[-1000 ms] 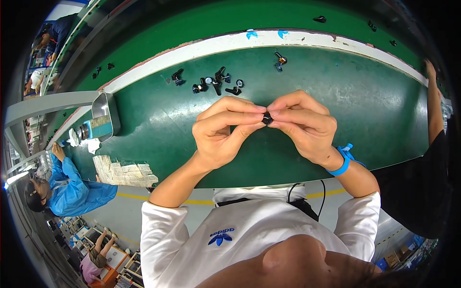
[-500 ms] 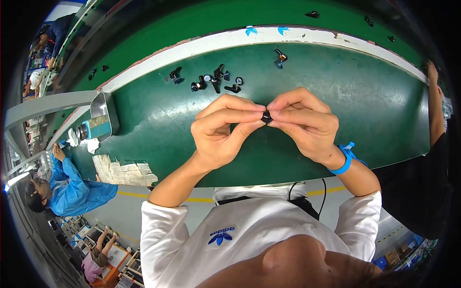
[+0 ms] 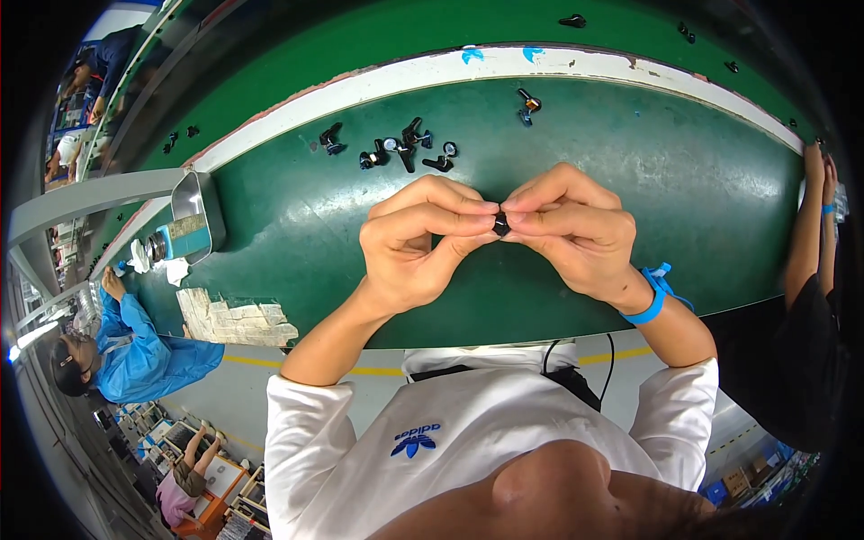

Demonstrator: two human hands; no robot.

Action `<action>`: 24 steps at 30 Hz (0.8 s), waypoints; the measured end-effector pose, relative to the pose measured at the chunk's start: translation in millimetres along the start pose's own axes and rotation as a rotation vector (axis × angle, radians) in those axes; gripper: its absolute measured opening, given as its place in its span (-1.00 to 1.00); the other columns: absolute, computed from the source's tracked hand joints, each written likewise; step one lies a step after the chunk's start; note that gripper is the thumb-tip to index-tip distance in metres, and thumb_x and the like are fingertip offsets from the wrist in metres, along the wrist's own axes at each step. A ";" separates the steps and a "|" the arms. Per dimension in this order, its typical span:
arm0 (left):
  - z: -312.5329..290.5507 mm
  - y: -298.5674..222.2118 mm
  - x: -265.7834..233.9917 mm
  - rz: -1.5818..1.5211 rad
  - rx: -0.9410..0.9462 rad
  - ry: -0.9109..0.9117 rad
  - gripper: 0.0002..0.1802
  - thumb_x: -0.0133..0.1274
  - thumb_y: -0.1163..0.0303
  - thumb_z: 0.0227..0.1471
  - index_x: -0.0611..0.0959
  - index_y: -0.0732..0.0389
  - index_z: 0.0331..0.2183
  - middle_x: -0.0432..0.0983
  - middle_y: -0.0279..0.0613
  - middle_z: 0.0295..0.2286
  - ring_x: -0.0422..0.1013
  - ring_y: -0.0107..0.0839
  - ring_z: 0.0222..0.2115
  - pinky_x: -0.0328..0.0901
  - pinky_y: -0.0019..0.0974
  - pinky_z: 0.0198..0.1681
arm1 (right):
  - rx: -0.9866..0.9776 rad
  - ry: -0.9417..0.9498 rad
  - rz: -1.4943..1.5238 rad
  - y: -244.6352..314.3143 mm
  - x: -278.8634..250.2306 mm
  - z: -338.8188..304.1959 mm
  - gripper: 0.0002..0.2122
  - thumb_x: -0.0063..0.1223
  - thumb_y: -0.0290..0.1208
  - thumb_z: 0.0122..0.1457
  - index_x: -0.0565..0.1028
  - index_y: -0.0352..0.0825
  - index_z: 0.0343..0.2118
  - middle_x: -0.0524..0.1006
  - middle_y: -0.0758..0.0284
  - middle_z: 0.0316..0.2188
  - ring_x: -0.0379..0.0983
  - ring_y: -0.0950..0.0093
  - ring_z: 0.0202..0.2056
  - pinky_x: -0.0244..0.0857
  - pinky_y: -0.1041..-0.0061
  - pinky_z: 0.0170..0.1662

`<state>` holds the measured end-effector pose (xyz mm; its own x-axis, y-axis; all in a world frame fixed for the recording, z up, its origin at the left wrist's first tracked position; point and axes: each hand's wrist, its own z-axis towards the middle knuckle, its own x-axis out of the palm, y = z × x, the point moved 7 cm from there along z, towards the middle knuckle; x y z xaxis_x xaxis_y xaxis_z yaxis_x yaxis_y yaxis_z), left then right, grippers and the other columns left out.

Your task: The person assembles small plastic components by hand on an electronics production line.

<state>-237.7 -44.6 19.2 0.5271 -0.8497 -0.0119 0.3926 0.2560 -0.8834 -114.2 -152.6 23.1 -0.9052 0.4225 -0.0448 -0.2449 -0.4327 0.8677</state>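
Between the fingertips of both hands, above the middle of the green bench top, is a small shiny black piece that looks like an earbud part; the fingers cover most of it. My left hand pinches it from the left. My right hand, with a blue strap round the wrist, pinches it from the right. Beyond my left hand lies a loose group of black earbud-like pieces with stems, some showing round silvery ends. One more such piece lies farther off, past my fingertips.
A metal tray holding a blue box stands at the left. Taped paper covers the near left bench edge. Beyond a white rail, a green belt carries black pieces. Co-workers stand left and right.
My hands keep their pinch, with the black piece turned slightly. Pieces on the belt have shifted a little leftward. At the far right, a co-worker's arms have come further into view.
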 end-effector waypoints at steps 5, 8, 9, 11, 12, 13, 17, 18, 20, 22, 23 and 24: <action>-0.9 8.3 0.0 -0.045 -0.083 0.001 -0.88 0.23 0.70 -0.11 0.69 0.36 -0.42 0.59 -0.02 -0.39 0.54 -0.29 -0.35 0.47 -0.33 -0.31 | -0.004 0.002 0.051 -6.3 1.7 -0.1 -0.89 0.22 -0.73 -0.01 0.62 -0.48 -0.38 0.53 0.18 -0.38 0.56 0.41 -0.35 0.57 0.51 -0.27; -1.5 8.2 1.5 -0.097 -0.091 -0.002 -0.89 0.22 0.72 -0.10 0.69 0.37 -0.42 0.59 -0.01 -0.40 0.54 -0.27 -0.35 0.47 -0.31 -0.31 | -0.026 0.003 0.058 -4.7 2.6 0.2 -0.90 0.21 -0.76 -0.01 0.58 -0.46 -0.41 0.51 0.16 -0.37 0.54 0.32 -0.36 0.52 0.46 -0.38; -2.3 7.1 2.7 -0.094 -0.079 -0.002 -0.89 0.22 0.72 -0.10 0.69 0.37 -0.42 0.59 -0.01 -0.40 0.54 -0.27 -0.35 0.47 -0.31 -0.31 | -0.037 0.007 0.055 -2.7 4.2 -0.5 -0.90 0.21 -0.76 -0.01 0.58 -0.46 -0.41 0.51 0.16 -0.37 0.54 0.32 -0.36 0.52 0.46 -0.38; -3.1 10.7 2.9 -0.141 -0.080 -0.036 -0.88 0.20 0.74 -0.10 0.68 0.38 -0.42 0.59 0.00 -0.41 0.54 -0.26 -0.35 0.47 -0.30 -0.29 | -0.078 -0.028 -0.011 2.0 2.6 -1.6 -0.90 0.21 -0.77 -0.02 0.56 -0.48 -0.43 0.52 0.16 -0.38 0.53 0.34 -0.37 0.52 0.47 -0.39; -5.1 14.7 0.8 -0.103 -0.113 -0.036 -0.88 0.19 0.76 -0.10 0.67 0.39 -0.43 0.59 0.01 -0.40 0.54 -0.25 -0.34 0.46 -0.31 -0.27 | -0.060 -0.027 -0.041 1.0 3.1 -1.0 -0.89 0.20 -0.79 -0.03 0.57 -0.49 -0.42 0.52 0.16 -0.39 0.53 0.36 -0.38 0.52 0.48 -0.37; -5.8 16.5 -0.2 -0.080 -0.128 -0.036 -0.88 0.18 0.76 -0.10 0.67 0.39 -0.43 0.58 0.01 -0.39 0.54 -0.25 -0.33 0.46 -0.31 -0.26 | -0.036 -0.044 -0.014 -2.9 3.5 -3.1 -0.88 0.20 -0.79 -0.03 0.58 -0.49 -0.41 0.52 0.17 -0.39 0.52 0.37 -0.38 0.52 0.49 -0.37; -15.1 26.6 1.4 -0.180 -0.248 -0.100 -0.87 0.15 0.77 -0.05 0.65 0.40 -0.38 0.57 -0.01 -0.33 0.54 -0.31 -0.30 0.47 -0.33 -0.20 | -0.020 -0.068 0.007 -11.4 3.6 -10.2 -0.87 0.21 -0.78 -0.03 0.59 -0.49 -0.39 0.53 0.19 -0.40 0.53 0.43 -0.39 0.50 0.53 -0.35; -14.0 24.9 2.9 -0.145 -0.226 -0.097 -0.86 0.15 0.75 -0.04 0.66 0.40 -0.35 0.56 -0.03 -0.33 0.53 -0.35 -0.32 0.45 -0.39 -0.24 | -0.007 -0.072 -0.005 -14.0 2.4 -9.9 -0.88 0.21 -0.77 -0.02 0.59 -0.48 -0.38 0.53 0.20 -0.40 0.53 0.45 -0.40 0.49 0.55 -0.36; -5.1 24.5 0.8 -0.063 -0.221 -0.053 -0.85 0.15 0.73 -0.03 0.65 0.39 -0.33 0.56 -0.05 -0.32 0.51 -0.39 -0.32 0.44 -0.41 -0.24 | 0.048 -0.045 -0.052 -17.8 -1.6 -6.6 -0.89 0.20 -0.73 0.01 0.59 -0.48 -0.36 0.53 0.21 -0.39 0.53 0.48 -0.41 0.48 0.57 -0.37; -0.3 30.3 -5.1 -0.020 -0.345 -0.069 -0.80 0.16 0.70 -0.01 0.63 0.37 -0.26 0.53 -0.13 -0.29 0.47 -0.47 -0.30 0.39 -0.45 -0.22 | 0.118 -0.018 -0.091 -21.3 -5.1 -3.3 -0.89 0.19 -0.70 0.04 0.59 -0.48 -0.34 0.53 0.23 -0.39 0.52 0.51 -0.43 0.46 0.59 -0.38; 7.1 26.9 -13.2 0.082 -0.278 -0.079 -0.80 0.16 0.70 -0.01 0.63 0.37 -0.26 0.52 -0.16 -0.28 0.46 -0.49 -0.29 0.38 -0.46 -0.21 | 0.176 -0.012 -0.089 -24.0 -2.6 0.4 -0.89 0.18 -0.67 0.07 0.58 -0.48 -0.32 0.53 0.24 -0.40 0.51 0.53 -0.44 0.43 0.59 -0.40; 17.2 26.4 -22.9 0.186 -0.217 -0.087 -0.80 0.16 0.69 -0.01 0.63 0.37 -0.26 0.51 -0.18 -0.27 0.45 -0.51 -0.28 0.37 -0.46 -0.21 | 0.240 -0.009 -0.079 -28.5 -1.3 2.0 -0.89 0.17 -0.63 0.09 0.57 -0.47 -0.29 0.53 0.26 -0.42 0.51 0.55 -0.45 0.41 0.59 -0.42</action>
<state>-226.4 -10.4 4.2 0.6416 -0.7520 -0.1513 0.1172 0.2911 -0.9495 -105.4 -139.3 -0.6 -0.8832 0.4550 -0.1136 -0.2243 -0.1972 0.9544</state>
